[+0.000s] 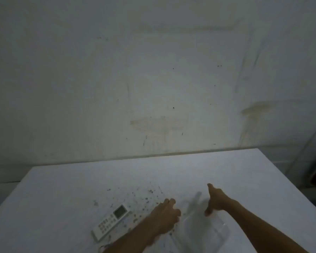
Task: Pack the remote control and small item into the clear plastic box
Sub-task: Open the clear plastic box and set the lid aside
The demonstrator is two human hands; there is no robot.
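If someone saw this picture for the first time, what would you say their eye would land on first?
Probably the two bare arms reaching in from the bottom edge: the left hand and right hand meet at a clear plastic box that almost vanishes against the white table. Next, the white remote control lying left of the hands, amid dark specks, below a large stained wall.

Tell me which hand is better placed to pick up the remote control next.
Left hand: the remote control lies on the table on its side, while the right hand is over the clear plastic box.
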